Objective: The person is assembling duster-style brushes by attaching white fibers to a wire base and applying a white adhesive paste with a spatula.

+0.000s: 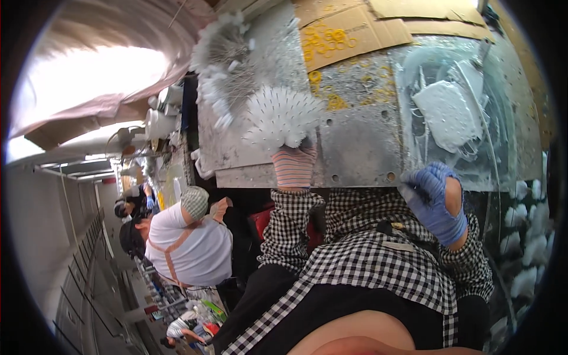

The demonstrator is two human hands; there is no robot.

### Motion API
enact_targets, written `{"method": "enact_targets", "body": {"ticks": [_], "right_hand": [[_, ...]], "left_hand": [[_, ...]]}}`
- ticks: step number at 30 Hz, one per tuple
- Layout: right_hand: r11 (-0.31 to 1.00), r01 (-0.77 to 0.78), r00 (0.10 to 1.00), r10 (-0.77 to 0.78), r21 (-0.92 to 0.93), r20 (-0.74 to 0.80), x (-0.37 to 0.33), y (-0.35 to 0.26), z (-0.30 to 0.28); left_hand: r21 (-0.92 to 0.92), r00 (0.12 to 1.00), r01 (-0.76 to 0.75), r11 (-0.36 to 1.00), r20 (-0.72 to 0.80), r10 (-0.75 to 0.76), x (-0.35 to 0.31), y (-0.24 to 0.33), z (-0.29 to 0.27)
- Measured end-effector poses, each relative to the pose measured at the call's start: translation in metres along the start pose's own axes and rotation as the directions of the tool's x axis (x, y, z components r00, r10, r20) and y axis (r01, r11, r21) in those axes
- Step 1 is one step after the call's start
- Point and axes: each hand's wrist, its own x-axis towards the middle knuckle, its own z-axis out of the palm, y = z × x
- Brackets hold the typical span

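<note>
My left hand (294,163), in a striped orange and grey glove, is closed round the lower end of a fanned bunch of white-tufted stems (281,118). Dark points stick out all over the bunch's rounded white top. At the front edge of the table, beside a metal plate (361,142), is my right hand (435,198) in a blue glove with dark, soiled fingertips. Its fingers are curled together, and anything between them is too small to make out. Beyond the left hand lie more thin stems with white tufted ends (225,59).
A white slab of paste (449,115) lies on a smeared sheet at the right. Yellow rings (334,38) are scattered over cardboard (384,32) at the back. White tufts (523,248) hang low at the right. A person in a white shirt (192,248) sits at my left.
</note>
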Motion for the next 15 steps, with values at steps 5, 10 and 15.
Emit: {"method": "enact_targets", "body": {"ticks": [5,10,15], "right_hand": [[0.998,-0.003,0.996,-0.003,0.064,0.086,-0.001,0.001,0.020],[0.998,-0.012,0.994,0.005,0.068,0.111,-0.002,-0.001,0.022],[0.996,-0.024,0.992,0.012,0.091,0.126,-0.005,0.000,0.025]], "left_hand": [[-0.073,0.997,0.021,0.997,-0.067,-0.026,0.006,0.009,-0.021],[-0.059,0.995,-0.030,0.998,-0.099,0.024,-0.006,0.011,-0.016],[-0.049,0.983,-0.065,0.997,-0.174,0.056,-0.003,0.009,-0.009]]}}
